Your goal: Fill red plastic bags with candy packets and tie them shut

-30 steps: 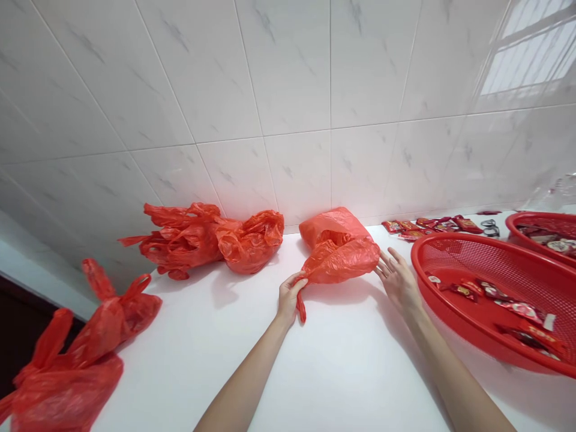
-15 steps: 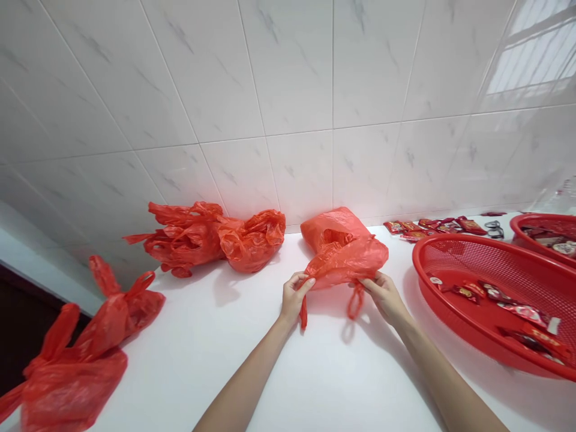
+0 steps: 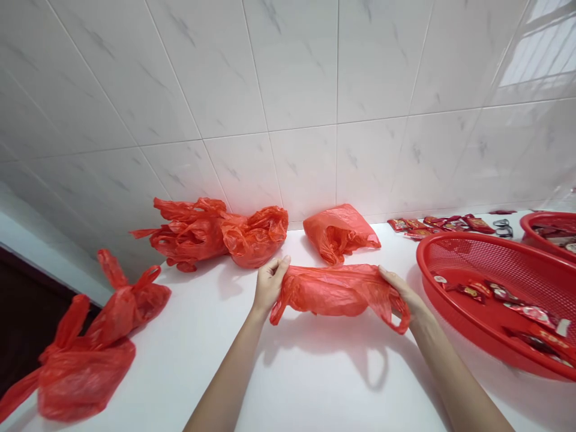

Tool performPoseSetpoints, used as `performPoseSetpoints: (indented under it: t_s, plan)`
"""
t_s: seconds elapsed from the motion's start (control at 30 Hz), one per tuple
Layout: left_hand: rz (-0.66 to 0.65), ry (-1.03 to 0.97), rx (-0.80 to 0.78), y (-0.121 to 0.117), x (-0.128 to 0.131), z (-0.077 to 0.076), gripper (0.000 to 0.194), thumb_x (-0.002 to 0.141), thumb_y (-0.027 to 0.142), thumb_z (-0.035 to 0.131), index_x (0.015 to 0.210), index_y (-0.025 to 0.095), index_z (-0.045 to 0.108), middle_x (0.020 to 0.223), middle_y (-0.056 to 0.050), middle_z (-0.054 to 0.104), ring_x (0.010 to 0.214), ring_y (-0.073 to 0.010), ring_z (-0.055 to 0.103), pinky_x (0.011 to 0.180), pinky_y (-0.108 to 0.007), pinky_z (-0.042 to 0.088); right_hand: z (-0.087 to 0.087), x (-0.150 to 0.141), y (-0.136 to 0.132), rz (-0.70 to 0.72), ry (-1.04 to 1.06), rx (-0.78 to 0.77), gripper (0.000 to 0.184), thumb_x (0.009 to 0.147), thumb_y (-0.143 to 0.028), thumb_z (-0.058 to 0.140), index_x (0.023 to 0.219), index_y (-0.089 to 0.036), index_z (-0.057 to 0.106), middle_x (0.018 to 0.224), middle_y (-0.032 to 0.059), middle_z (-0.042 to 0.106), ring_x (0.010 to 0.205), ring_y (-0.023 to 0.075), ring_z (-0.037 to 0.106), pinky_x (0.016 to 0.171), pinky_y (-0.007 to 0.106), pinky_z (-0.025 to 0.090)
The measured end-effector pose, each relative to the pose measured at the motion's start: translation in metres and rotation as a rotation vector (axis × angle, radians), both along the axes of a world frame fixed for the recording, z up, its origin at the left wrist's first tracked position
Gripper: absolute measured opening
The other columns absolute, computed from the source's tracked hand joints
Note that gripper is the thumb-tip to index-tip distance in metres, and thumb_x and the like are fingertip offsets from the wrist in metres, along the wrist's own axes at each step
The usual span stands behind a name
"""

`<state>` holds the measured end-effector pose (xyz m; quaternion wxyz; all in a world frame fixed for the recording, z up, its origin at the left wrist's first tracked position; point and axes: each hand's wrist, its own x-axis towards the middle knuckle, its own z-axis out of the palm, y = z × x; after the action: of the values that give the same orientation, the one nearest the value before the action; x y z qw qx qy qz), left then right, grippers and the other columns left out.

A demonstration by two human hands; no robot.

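A red plastic bag [image 3: 330, 294] is stretched sideways between my two hands, a little above the white table. My left hand [image 3: 270, 285] pinches its left top corner, thumb up. At the right top corner, my right hand [image 3: 402, 294] grips the bag, its fingers partly hidden behind the plastic. The handle loops hang down at both ends, and their shadow falls on the table. Just behind lies another red plastic bag [image 3: 344, 231], crumpled and resting near the wall.
Filled red bags [image 3: 254, 240] stand along the wall at left, and tied red bags [image 3: 85, 378] sit at the near left edge. A red oval basket [image 3: 472, 318] with several wrapped snacks is at right. Behind it lie more packets [image 3: 450, 223] and a second red basket [image 3: 549, 219].
The bag in my hands has come away from the one behind it and is spread wider. My left hand has moved left and my right hand right.
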<state>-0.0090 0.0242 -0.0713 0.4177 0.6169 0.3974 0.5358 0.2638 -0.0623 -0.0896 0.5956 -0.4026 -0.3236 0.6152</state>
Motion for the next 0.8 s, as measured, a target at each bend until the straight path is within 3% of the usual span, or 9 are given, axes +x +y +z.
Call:
performPoseSetpoints:
  t_s: [0.17, 0.27, 0.33, 0.4, 0.47, 0.53, 0.63, 0.7, 0.8]
  plan:
    - [-0.071, 0.162, 0.011, 0.001, -0.003, 0.008, 0.061, 0.079, 0.071, 0.061, 0.055, 0.02, 0.037, 0.057, 0.006, 0.031, 0.056, -0.009, 0.028, 0.052, -0.024, 0.025, -0.002, 0.017, 0.01, -0.35, -0.021, 0.089, 0.045, 0.057, -0.054, 0.089, 0.076, -0.02, 0.066, 0.069, 0.0012, 0.069, 0.063, 0.0174, 0.066, 0.059, 0.027, 0.055]
    - [-0.056, 0.211, 0.001, 0.002, 0.0, 0.0, 0.061, 0.079, 0.071, 0.059, 0.055, 0.021, 0.034, 0.057, 0.006, 0.029, 0.056, -0.0093, 0.028, 0.053, -0.024, 0.024, -0.002, 0.02, 0.008, -0.713, -0.301, 0.298, 0.04, 0.067, -0.051, 0.084, 0.079, -0.019, 0.063, 0.075, 0.0019, 0.068, 0.07, 0.0175, 0.065, 0.066, 0.028, 0.054]
    - [-0.066, 0.222, -0.023, 0.003, 0.003, -0.008, 0.061, 0.079, 0.072, 0.057, 0.056, 0.021, 0.033, 0.058, 0.005, 0.028, 0.056, -0.0095, 0.028, 0.053, -0.025, 0.024, 0.0, 0.013, 0.002, -0.823, -0.58, 0.495, 0.027, 0.081, -0.045, 0.075, 0.084, -0.02, 0.065, 0.081, 0.0033, 0.069, 0.078, 0.0189, 0.066, 0.073, 0.031, 0.054]
    - [-0.088, 0.218, -0.045, 0.004, 0.007, -0.015, 0.061, 0.079, 0.073, 0.056, 0.056, 0.021, 0.033, 0.058, 0.005, 0.029, 0.056, -0.0096, 0.028, 0.052, -0.025, 0.024, 0.001, -0.002, -0.004, -0.663, -0.862, 0.674, 0.017, 0.094, -0.035, 0.061, 0.09, -0.02, 0.067, 0.085, 0.0047, 0.07, 0.081, 0.0194, 0.067, 0.075, 0.031, 0.054]
    - [-0.109, 0.204, -0.059, 0.003, 0.01, -0.021, 0.061, 0.08, 0.073, 0.055, 0.056, 0.021, 0.034, 0.058, 0.005, 0.03, 0.056, -0.0098, 0.029, 0.053, -0.025, 0.025, -0.002, -0.02, -0.007, -0.41, -1.088, 0.819, 0.018, 0.099, -0.028, 0.051, 0.101, -0.021, 0.068, 0.093, 0.0064, 0.072, 0.086, 0.0206, 0.068, 0.077, 0.033, 0.054]
    - [-0.113, 0.183, -0.063, 0.002, 0.012, -0.024, 0.06, 0.081, 0.073, 0.055, 0.057, 0.021, 0.034, 0.058, 0.005, 0.032, 0.056, -0.0099, 0.03, 0.053, -0.025, 0.027, -0.007, -0.037, -0.007, -0.235, -1.294, 0.885, 0.023, 0.102, -0.026, 0.047, 0.111, -0.022, 0.067, 0.102, 0.0084, 0.073, 0.098, 0.0238, 0.067, 0.09, 0.041, 0.053]
    - [-0.054, 0.156, -0.037, -0.001, 0.012, -0.025, 0.06, 0.081, 0.071, 0.055, 0.057, 0.022, 0.031, 0.057, 0.006, 0.029, 0.056, -0.0098, 0.028, 0.053, -0.025, 0.026, -0.019, -0.051, -0.005, -0.075, -1.504, 0.789, 0.029, 0.104, -0.022, 0.041, 0.111, -0.023, 0.069, 0.097, 0.007, 0.074, 0.096, 0.0234, 0.067, 0.113, 0.057, 0.036]
    - [0.031, 0.135, 0.001, -0.001, 0.007, -0.022, 0.06, 0.082, 0.07, 0.057, 0.057, 0.022, 0.029, 0.058, 0.006, 0.026, 0.056, -0.0098, 0.026, 0.053, -0.025, 0.026, -0.025, -0.053, -0.004, 0.001, -1.581, 0.687, 0.034, 0.105, -0.02, 0.038, 0.099, -0.023, 0.071, 0.085, 0.0043, 0.073, 0.086, 0.0214, 0.067, 0.117, 0.062, 0.027]
    - [0.167, 0.087, 0.05, 0.001, -0.003, -0.018, 0.059, 0.081, 0.068, 0.058, 0.058, 0.023, 0.028, 0.059, 0.006, 0.025, 0.057, -0.01, 0.026, 0.053, -0.025, 0.027, -0.029, -0.053, -0.004, 0.079, -1.694, 0.531, 0.032, 0.102, -0.023, 0.047, 0.082, -0.022, 0.072, 0.073, 0.0028, 0.071, 0.08, 0.0221, 0.066, 0.117, 0.063, 0.024]
